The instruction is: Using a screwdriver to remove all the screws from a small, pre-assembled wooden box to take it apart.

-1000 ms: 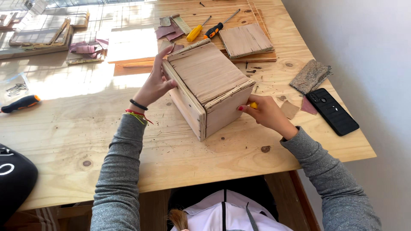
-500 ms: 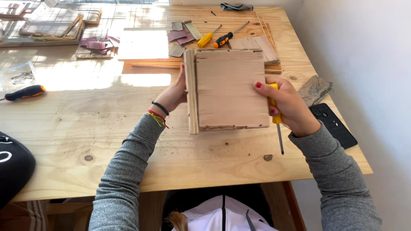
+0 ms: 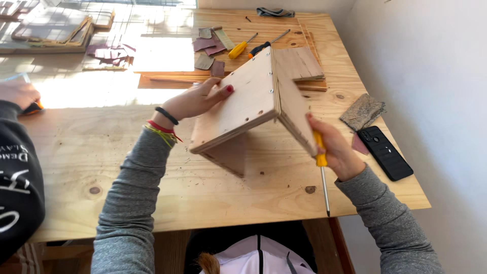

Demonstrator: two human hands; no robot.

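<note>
A plywood box [image 3: 248, 101] is tilted up off the wooden table [image 3: 101, 152], one corner resting on the top. My left hand [image 3: 195, 99] lies flat against its broad left face, fingers spread. My right hand [image 3: 332, 149] steadies the box's right side while gripping a yellow-handled screwdriver [image 3: 322, 172], whose metal shaft points down toward me. Small screw heads show along the box's upper edge.
A black phone [image 3: 385, 152] and a grey sanding pad [image 3: 361, 111] lie at the right. Two more screwdrivers [image 3: 243, 48], sandpaper scraps [image 3: 208, 45] and wooden boards [image 3: 299, 63] lie behind the box. Another person's sleeve [image 3: 18, 167] and hand [image 3: 18, 91] are at the left.
The box has been turned from lying flat-faced toward me to standing tilted on a corner. My hands shifted with it, and another person's arm has come into view on the left.
</note>
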